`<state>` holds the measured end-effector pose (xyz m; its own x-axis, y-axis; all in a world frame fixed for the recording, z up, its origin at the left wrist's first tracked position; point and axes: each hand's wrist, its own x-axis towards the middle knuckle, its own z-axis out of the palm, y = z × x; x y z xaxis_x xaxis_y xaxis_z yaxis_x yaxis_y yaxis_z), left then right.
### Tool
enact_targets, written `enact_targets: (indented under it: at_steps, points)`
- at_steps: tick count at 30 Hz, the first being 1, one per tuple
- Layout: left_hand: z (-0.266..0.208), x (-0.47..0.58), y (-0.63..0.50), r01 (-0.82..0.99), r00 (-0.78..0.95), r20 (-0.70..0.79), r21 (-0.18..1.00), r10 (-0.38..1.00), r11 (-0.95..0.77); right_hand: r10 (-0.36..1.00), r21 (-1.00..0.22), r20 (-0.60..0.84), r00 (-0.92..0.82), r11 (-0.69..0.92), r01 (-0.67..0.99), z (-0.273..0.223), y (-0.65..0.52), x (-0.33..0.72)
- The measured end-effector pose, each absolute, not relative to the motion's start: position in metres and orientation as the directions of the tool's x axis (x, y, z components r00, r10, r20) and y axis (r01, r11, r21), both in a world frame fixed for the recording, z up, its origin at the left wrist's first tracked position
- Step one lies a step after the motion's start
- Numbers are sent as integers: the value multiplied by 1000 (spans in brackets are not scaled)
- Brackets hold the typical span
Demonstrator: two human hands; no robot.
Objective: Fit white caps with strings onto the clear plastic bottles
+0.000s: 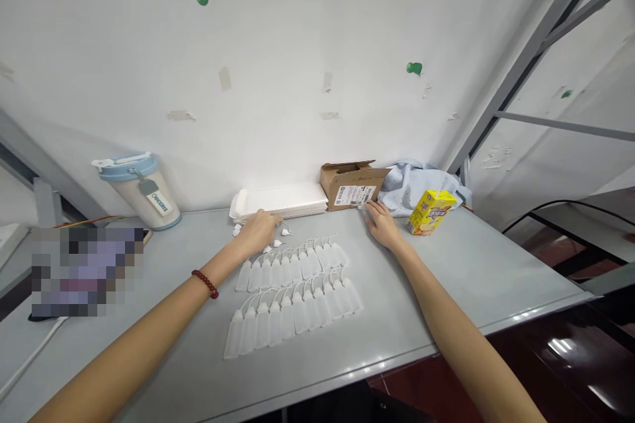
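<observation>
My left hand (258, 231) is low over the table in front of a stack of white trays (282, 201), its fingers bent down among small white caps (285, 232). Whatever its fingertips grip is hidden. Beside the front of an open cardboard box (353, 186), my right hand (381, 223) has its fingers drawn together near a small pale, clear piece that I cannot make out. Between my arms lie two rows of translucent squeeze bottles, the back row (292, 268) and the front row (294, 312), with thin curved tubes at their tops.
A tumbler with a blue lid (136, 192) stands at the back left, near a blurred-out phone-like object (89, 271) and a white cable (37, 353). On the right are a yellow carton (430, 213) and a crumpled light-blue cloth (414, 182) against the wall.
</observation>
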<state>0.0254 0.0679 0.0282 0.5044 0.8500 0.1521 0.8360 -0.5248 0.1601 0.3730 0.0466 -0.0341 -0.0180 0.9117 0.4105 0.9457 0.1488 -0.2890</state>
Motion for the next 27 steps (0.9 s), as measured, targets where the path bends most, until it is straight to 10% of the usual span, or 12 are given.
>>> enact_targets:
  at_steps: [10, 27]
  points:
    - [22, 28, 63, 843, 488, 201, 143, 849, -518, 918, -148, 396, 10, 53, 988, -29, 39, 370]
    - [34, 1, 8, 685, 205, 431, 578, 879, -444, 912, -54, 410, 29, -8, 999, 12, 25, 317]
